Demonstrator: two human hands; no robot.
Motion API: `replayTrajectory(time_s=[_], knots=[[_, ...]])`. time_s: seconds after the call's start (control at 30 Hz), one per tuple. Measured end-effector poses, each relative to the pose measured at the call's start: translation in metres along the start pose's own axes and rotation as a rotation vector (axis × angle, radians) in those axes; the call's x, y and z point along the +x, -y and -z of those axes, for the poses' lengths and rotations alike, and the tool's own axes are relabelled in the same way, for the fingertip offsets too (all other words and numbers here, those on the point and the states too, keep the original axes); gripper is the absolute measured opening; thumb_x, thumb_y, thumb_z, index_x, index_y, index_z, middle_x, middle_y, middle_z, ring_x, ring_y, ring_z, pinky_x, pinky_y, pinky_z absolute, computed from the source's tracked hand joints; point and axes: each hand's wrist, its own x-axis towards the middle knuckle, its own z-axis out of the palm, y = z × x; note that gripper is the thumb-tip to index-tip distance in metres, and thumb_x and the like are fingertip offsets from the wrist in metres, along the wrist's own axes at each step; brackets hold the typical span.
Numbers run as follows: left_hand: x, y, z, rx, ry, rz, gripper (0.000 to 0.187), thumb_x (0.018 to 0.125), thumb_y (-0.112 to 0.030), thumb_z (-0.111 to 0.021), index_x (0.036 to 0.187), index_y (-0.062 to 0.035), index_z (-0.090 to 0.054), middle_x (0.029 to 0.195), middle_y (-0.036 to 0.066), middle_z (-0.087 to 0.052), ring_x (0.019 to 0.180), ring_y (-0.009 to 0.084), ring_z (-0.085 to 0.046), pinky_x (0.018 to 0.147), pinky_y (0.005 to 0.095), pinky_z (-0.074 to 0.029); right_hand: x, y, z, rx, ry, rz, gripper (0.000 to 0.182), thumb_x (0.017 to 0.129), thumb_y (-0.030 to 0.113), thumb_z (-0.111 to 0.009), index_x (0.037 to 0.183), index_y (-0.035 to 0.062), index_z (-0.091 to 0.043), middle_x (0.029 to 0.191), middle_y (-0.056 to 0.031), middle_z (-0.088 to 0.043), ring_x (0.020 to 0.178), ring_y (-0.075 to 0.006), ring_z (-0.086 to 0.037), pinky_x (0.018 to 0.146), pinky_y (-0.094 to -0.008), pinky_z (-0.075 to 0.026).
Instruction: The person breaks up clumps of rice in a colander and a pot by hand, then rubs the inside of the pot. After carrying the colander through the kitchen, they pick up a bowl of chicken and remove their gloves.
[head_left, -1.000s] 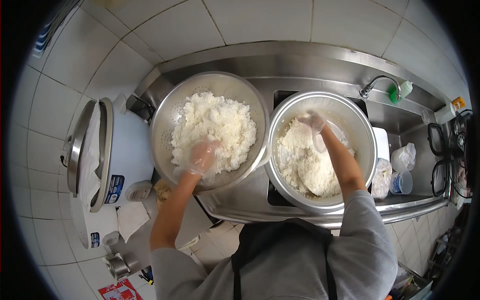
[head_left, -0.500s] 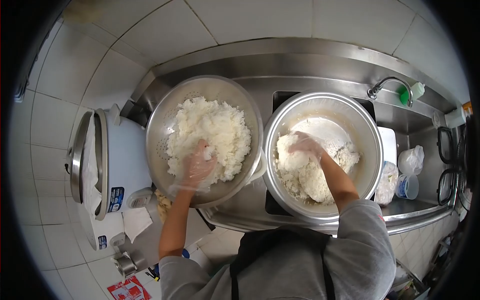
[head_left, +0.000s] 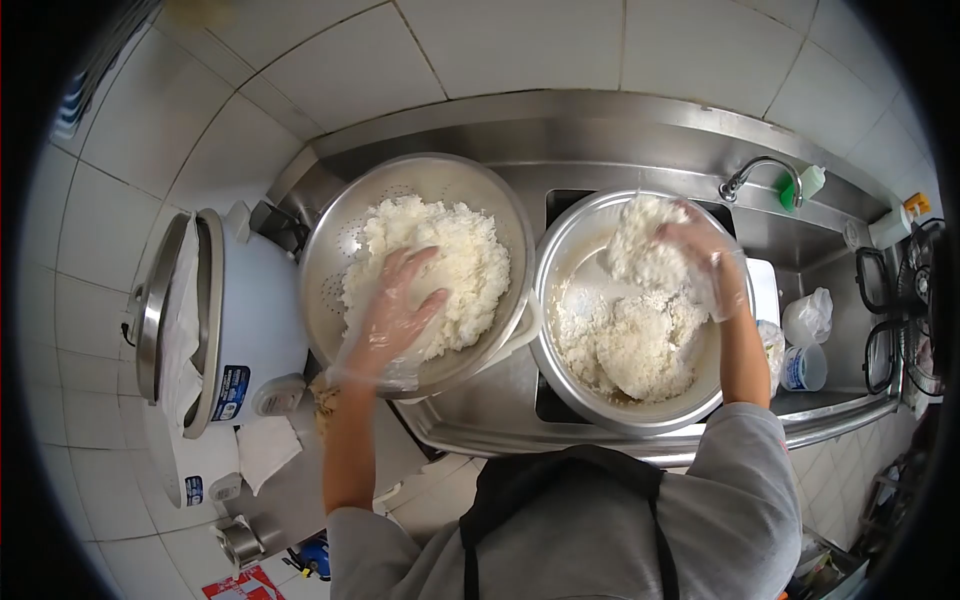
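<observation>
White cooked rice (head_left: 470, 255) is heaped in a perforated metal colander (head_left: 330, 270) on the left. My left hand (head_left: 395, 315), in a clear plastic glove, lies over the near side of this heap with its fingers spread. To the right stands a deep metal pot (head_left: 548, 330) with more rice (head_left: 650, 350) mounded at its near side. My right hand (head_left: 700, 250), also gloved, is at the pot's upper right with its fingers on a large clump of rice (head_left: 640, 240). The underside of that clump is partly hidden.
Both vessels rest on a steel sink counter (head_left: 480, 405). A large rice cooker (head_left: 265, 320) stands at the left. The tap (head_left: 765, 170), a green bottle (head_left: 800, 187), a plastic tub (head_left: 803, 368) and a bag (head_left: 808, 318) are at the right, beside a stove (head_left: 915, 290).
My right hand has moved right and away from me across the pot, along with a clump of rice. My left hand's fingers have spread out over the colander's heap.
</observation>
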Motion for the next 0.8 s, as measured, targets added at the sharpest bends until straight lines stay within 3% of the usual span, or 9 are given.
replayTrajectory(time_s=[0.13, 0.2, 0.27, 0.33, 0.4, 0.43, 0.5, 0.6, 0.8], knots=[[0.020, -0.006, -0.018, -0.178, 0.029, -0.093, 0.056, 0.077, -0.022, -0.063, 0.127, -0.0114, -0.039, 0.127, 0.013, -0.038, 0.118, 0.0295, -0.038, 0.100, 0.0397, -0.032, 0.007, 0.046, 0.004, 0.041, 0.065, 0.258, 0.062, 0.068, 0.036, -0.069, 0.112, -0.0042, -0.052, 0.097, -0.0134, -0.063, 0.097, -0.0228, -0.056, 0.095, -0.0312, -0.036], [0.030, -0.020, -0.019, -0.457, 0.081, -0.109, 0.068, 0.079, -0.023, -0.063, 0.134, -0.0135, -0.023, 0.130, 0.014, -0.035, 0.119, 0.0270, -0.038, 0.100, 0.0400, -0.032, 0.009, 0.072, -0.033, -0.063, 0.236, 0.793, 0.053, 0.074, 0.042, -0.060, 0.103, -0.0019, -0.059, 0.103, -0.0109, -0.061, 0.106, -0.0227, -0.050, 0.100, -0.0313, -0.029], [0.040, -0.031, -0.019, -0.776, 0.029, -0.011, 0.069, 0.079, -0.019, -0.063, 0.135, -0.0138, -0.021, 0.129, 0.014, -0.036, 0.118, 0.0246, -0.038, 0.098, 0.0365, -0.034, -0.031, 0.143, -0.109, 0.216, 0.190, 0.272, 0.047, 0.076, 0.037, -0.058, 0.106, 0.0016, -0.059, 0.113, -0.0109, -0.056, 0.108, -0.0224, -0.048, 0.095, -0.0325, -0.034], [0.042, -0.036, -0.012, -1.088, -0.024, 0.096, 0.071, 0.079, -0.014, -0.063, 0.135, -0.0141, -0.019, 0.128, 0.013, -0.037, 0.118, 0.0223, -0.038, 0.096, 0.0330, -0.035, -0.014, 0.147, -0.161, 0.321, 0.385, 0.230, 0.055, 0.083, 0.044, -0.051, 0.113, -0.0024, -0.052, 0.118, -0.0174, -0.051, 0.114, -0.0265, -0.045, 0.100, -0.0345, -0.032], [0.039, -0.034, 0.004, -1.230, -0.306, 0.154, 0.075, 0.076, -0.009, -0.063, 0.135, -0.0132, -0.016, 0.130, 0.013, -0.031, 0.117, 0.0203, -0.037, 0.094, 0.0309, -0.036, -0.002, 0.131, -0.204, 0.108, 0.340, 0.651, 0.090, 0.069, 0.042, -0.070, 0.132, 0.0007, -0.020, 0.114, -0.0240, -0.051, 0.114, -0.0271, -0.045, 0.098, -0.0351, -0.035], [0.034, -0.022, 0.010, -1.229, -0.310, 0.150, 0.075, 0.076, -0.009, -0.063, 0.135, -0.0132, -0.016, 0.130, 0.013, -0.031, 0.117, 0.0203, -0.037, 0.094, 0.0309, -0.036, -0.023, 0.142, -0.226, 0.596, 0.464, 0.320, 0.083, 0.066, 0.014, -0.070, 0.134, 0.0110, -0.023, 0.110, -0.0187, -0.054, 0.113, -0.0257, -0.045, 0.098, -0.0328, -0.032], [0.023, 0.022, 0.012, -0.771, -0.312, 0.138, 0.071, 0.074, -0.001, -0.058, 0.133, -0.0128, -0.020, 0.131, 0.011, -0.030, 0.114, 0.0205, -0.039, 0.094, 0.0300, -0.036, -0.010, 0.126, -0.267, 0.239, 0.287, 0.550, 0.099, 0.059, 0.016, -0.073, 0.137, 0.0188, -0.012, 0.111, -0.0217, -0.052, 0.113, -0.0269, -0.045, 0.097, -0.0327, -0.033], [0.012, 0.055, -0.002, -0.773, -0.426, 0.062, 0.070, 0.071, 0.005, -0.056, 0.130, -0.0129, -0.023, 0.120, 0.010, -0.038, 0.104, 0.0181, -0.045, 0.088, 0.0284, -0.040, -0.023, 0.125, -0.293, 0.029, 0.302, 0.381, 0.095, 0.056, 0.016, -0.073, 0.135, 0.0164, -0.021, 0.111, -0.0204, -0.053, 0.110, -0.0268, -0.047, 0.095, -0.0309, -0.035], [0.004, 0.064, -0.008, -0.668, -0.498, 0.216, 0.064, 0.066, 0.004, -0.059, 0.122, -0.0106, -0.030, 0.103, 0.010, -0.050, 0.090, 0.0158, -0.051, 0.077, 0.0274, -0.044, -0.011, 0.109, -0.316, 0.151, 0.339, 0.470, 0.074, 0.055, 0.013, -0.072, 0.122, 0.0119, -0.043, 0.095, -0.0133, -0.059, 0.092, -0.0228, -0.056, 0.081, -0.0301, -0.044]])
